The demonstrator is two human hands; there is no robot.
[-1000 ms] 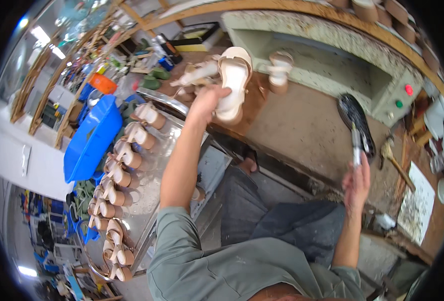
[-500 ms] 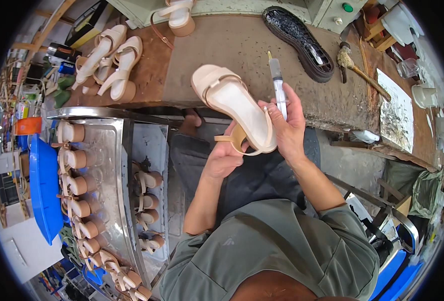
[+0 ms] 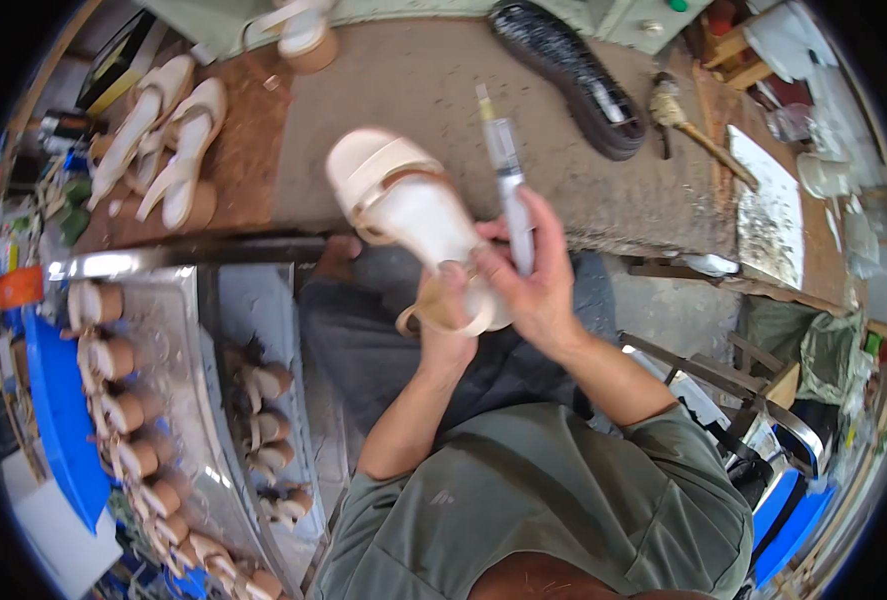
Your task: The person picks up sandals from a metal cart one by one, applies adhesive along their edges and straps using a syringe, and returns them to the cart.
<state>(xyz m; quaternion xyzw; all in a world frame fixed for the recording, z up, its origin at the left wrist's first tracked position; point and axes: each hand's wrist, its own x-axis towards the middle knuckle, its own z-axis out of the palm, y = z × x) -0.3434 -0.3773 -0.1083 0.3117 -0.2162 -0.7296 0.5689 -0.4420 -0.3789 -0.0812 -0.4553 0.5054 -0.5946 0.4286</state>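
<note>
I judge I'm positioning the sandal [image 3: 418, 215], toe toward eleven o'clock above the tabletop's [image 3: 383, 80] near edge; the next move seems to call for a steady hold. My left fingers [image 3: 452, 288] clamp its heel end; my right fingers [image 3: 540, 217] close round the syringe [image 3: 512, 188] (needle near twelve o'clock, clear of the sandal).
</note>
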